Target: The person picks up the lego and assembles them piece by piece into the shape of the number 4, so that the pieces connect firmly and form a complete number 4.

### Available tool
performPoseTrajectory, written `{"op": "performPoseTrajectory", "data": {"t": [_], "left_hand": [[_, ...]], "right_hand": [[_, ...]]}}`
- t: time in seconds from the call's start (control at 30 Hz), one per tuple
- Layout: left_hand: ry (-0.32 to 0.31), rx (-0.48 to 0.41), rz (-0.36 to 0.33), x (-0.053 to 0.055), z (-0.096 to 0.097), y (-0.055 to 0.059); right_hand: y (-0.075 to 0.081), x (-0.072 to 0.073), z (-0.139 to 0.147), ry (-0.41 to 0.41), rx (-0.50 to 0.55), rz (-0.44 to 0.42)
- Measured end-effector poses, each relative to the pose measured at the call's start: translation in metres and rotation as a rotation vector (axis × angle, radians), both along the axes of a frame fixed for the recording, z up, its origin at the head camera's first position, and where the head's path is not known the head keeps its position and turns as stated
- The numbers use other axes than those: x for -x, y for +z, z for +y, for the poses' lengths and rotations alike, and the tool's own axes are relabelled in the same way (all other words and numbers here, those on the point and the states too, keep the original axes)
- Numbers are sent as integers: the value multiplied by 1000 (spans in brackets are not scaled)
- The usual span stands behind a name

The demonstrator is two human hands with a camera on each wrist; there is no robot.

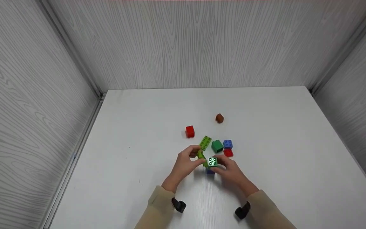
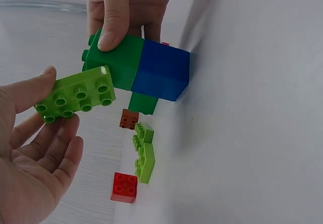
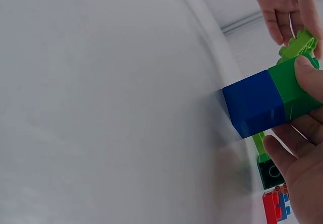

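My left hand (image 1: 183, 163) pinches a lime green building brick (image 2: 75, 95) between thumb and fingers, its studs showing in the left wrist view. With thumb and fingers my right hand (image 1: 231, 171) grips a green brick (image 2: 121, 57) stacked on a blue brick (image 2: 161, 71). The blue one is at the bottom, close over the white table (image 1: 151, 127). In the left wrist view the lime brick's end overlaps the green brick near its studded top. My right fingers partly hide the far side of the green brick.
Just beyond my hands lie another lime green brick (image 1: 205, 143), a green brick (image 1: 217, 146), a small blue brick (image 1: 227, 144) and a red piece (image 1: 228, 153). Farther back are a red brick (image 1: 190, 131) and a brown brick (image 1: 220, 118). Grey wood-grain panels (image 1: 183, 44) enclose the table.
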State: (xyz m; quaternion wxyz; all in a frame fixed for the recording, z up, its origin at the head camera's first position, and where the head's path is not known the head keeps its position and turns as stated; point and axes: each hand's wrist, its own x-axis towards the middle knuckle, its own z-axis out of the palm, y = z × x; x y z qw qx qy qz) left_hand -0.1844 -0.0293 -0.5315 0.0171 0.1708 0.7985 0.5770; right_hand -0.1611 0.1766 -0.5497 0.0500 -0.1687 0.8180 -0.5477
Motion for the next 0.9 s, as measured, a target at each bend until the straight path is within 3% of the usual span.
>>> {"op": "performPoseTrajectory", "data": {"t": [0.13,0.3,0.6,0.9], "left_hand": [[-4,14,1,-1,6,3],[-26,29,14,-2,12,3],[-78,74,104,-3,19,1],[-105,173,186,-3,25,-3]], "right_hand": [[-18,7,2,-5,3,-21],[-25,10,3,1,-12,-24],[-22,9,1,-23,-86,17],[-18,5,0,-28,-76,-20]]}}
